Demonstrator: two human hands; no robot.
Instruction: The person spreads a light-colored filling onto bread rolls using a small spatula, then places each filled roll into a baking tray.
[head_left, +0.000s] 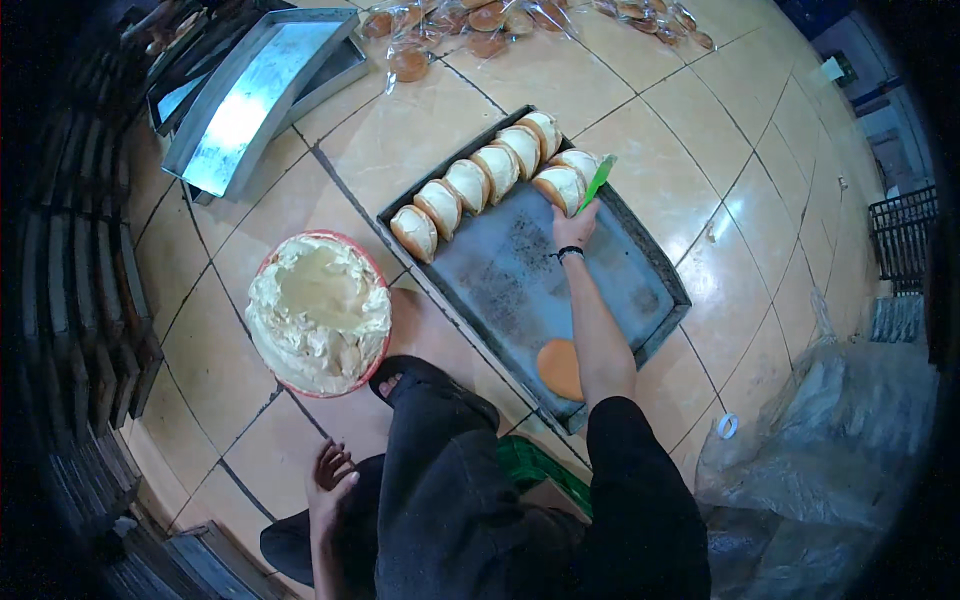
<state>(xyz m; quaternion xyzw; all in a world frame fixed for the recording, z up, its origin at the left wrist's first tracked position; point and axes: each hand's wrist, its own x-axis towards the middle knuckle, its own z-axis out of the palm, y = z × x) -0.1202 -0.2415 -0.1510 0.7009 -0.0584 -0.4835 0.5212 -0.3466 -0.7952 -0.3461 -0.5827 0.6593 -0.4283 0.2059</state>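
My right hand [574,224] is closed on a green spatula [599,178] at the far right part of a dark metal baking tray [520,262]. It touches the nearest of two cream-filled folded buns [558,188]; whether it also grips that bun is hard to see. A row of several more filled buns [467,184] lies along the tray's far left side. One flat brown bun [558,368] is at the near end, partly hidden by my right forearm. My left hand [331,477] hovers by my leg, fingers loosely apart, holding nothing. White cream [312,300] heaps in a red-rimmed bowl [388,345] left of the tray.
Empty metal pans [262,100] are stacked at the far left. Bagged buns [480,25] lie on the tiled floor at the back. Dark stacked trays [85,280] line the left side. Clear plastic sheeting [815,430] and a white ring [727,426] are at the right. A green crate [545,470] sits beneath me.
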